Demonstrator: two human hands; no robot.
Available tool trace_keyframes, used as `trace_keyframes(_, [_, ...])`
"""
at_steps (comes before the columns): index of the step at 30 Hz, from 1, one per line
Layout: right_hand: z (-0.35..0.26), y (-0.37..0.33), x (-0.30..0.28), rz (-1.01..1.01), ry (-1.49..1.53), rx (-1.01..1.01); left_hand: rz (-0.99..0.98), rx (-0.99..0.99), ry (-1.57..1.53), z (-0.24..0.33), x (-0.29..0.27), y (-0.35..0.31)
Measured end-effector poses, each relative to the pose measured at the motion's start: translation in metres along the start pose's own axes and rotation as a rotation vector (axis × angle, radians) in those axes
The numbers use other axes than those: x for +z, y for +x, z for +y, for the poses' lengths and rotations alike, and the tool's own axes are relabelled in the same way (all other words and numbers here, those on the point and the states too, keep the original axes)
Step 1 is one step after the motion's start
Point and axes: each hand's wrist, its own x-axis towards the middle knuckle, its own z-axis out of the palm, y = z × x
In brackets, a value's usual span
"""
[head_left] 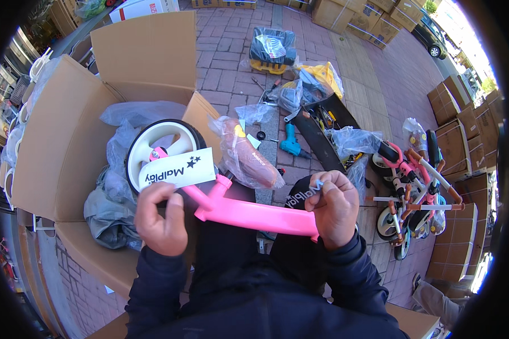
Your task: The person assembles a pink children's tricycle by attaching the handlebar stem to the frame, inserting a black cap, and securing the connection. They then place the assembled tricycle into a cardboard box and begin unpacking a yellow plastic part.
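Note:
A white sticker sheet with black lettering and stars is pinched at its lower left corner by my left hand. My right hand is closed in a pinch at the right, with a small pale-blue bit showing at its fingertips. Beside those fingers, light lettering shows over the dark trouser leg; whether it is on a clear sticker in the hand I cannot tell. A pink bike frame lies across my lap between both hands. Its white wheel with a black tyre rests at the box, partly behind the sheet.
An opened cardboard box with plastic wrapping stands at the left. Ahead lie a bagged pink saddle, a teal power drill and a black toolbox. Small pink bikes stand at the right, near stacked cartons.

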Motion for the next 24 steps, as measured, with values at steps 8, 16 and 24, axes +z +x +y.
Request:
trace_keyframes(8, [0.030, -0.027, 0.027, -0.402, -0.828, -0.466, -0.643, -0.573, -0.991, 0.051, 0.053, -0.055])
trace_keyframes(16, [0.014, -0.012, 0.007, -0.476, -0.822, -0.362, -0.453, -0.796, -1.115, 0.028, 0.058, -0.054])
trace_keyframes(24, [0.011, -0.009, -0.004, -0.404, -0.670, 0.377, -0.502, -0.724, -0.708, 0.024, 0.055, -0.044])
